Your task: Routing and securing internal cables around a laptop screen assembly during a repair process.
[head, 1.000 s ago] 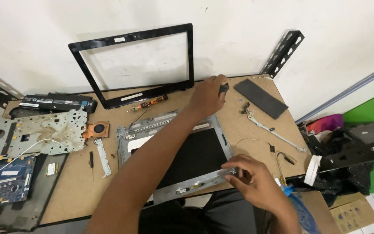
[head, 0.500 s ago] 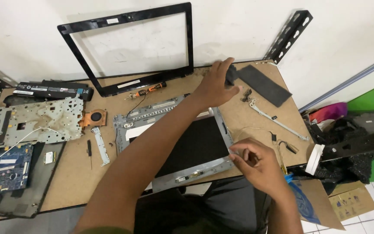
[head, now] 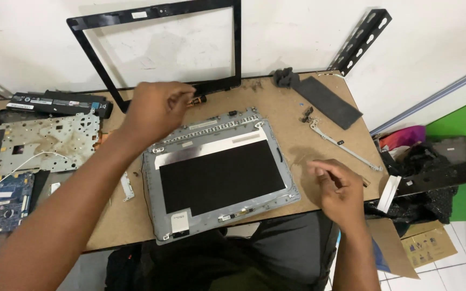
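Laptop lid [head: 219, 175], stripped of its bezel, lies flat at the near edge of the table [head: 308, 145], screen side up, its dark panel framed by grey casing with a white strip along the top. I keep it square in front of me, where both hands can reach it.

My left hand [head: 155, 110] hovers above the lid's far left corner, fingers curled together near a small orange-tipped tool [head: 198, 100]; whether they pinch that tool or anything else, I cannot tell. My right hand [head: 338, 188] hangs just off the lid's right edge, fingers loosely bent, thumb close to the forefinger; it may hold something tiny, but nothing shows.

Black bezel [head: 157, 48] leans upright against the white wall, likely parked there to keep it clear of the work. A long black battery [head: 55, 102] with a pale label and a blue patch lies at the far left, beside a perforated metal plate [head: 39, 143] and a blue circuit board [head: 1, 199] crossed by a white wire. A dark flat pad [head: 327, 99] sits at the far right, and a slim metal hinge arm [head: 343, 145] lies near it, judged set aside in the order it came off.

Off the table's right side sits a brown carton [head: 430, 245] with a small blue printed patch on its top, below a slotted black bracket [head: 443, 175]. A second such bracket [head: 362, 40] leans on the wall.
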